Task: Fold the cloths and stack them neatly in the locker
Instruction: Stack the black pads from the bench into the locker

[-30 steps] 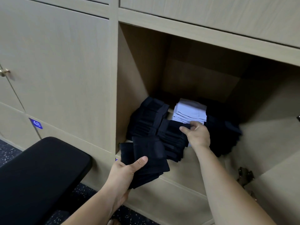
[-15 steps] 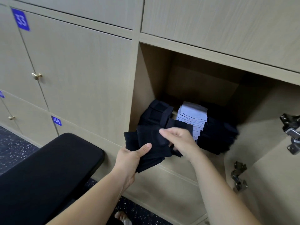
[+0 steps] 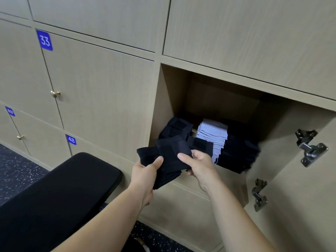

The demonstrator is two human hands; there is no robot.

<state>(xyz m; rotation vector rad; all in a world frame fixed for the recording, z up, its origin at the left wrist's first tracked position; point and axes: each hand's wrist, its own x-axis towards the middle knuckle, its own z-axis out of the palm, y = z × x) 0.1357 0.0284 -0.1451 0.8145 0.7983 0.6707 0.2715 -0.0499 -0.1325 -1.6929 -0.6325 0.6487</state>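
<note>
A bundle of folded black cloths (image 3: 171,157) is held just outside the open locker (image 3: 171,99), at its lower left corner. My left hand (image 3: 145,171) grips the bundle's left end, thumb on top. My right hand (image 3: 198,166) holds its right end, thumb on top and fingers underneath. Inside the locker lie a black stack (image 3: 177,127) at the left, a leaning white stack (image 3: 213,135) in the middle and a large black stack (image 3: 238,153) at the right.
The locker's door (image 3: 298,179) stands open at the right, with metal hinges (image 3: 309,148) on its inner face. A black padded bench (image 3: 54,200) fills the lower left. Shut locker doors numbered 33 and 48 lie to the left. Dark speckled floor below.
My right hand left the stacks inside the locker and came back to take the right end of the black bundle. The bundle moved slightly out and up; my view pulled back.
</note>
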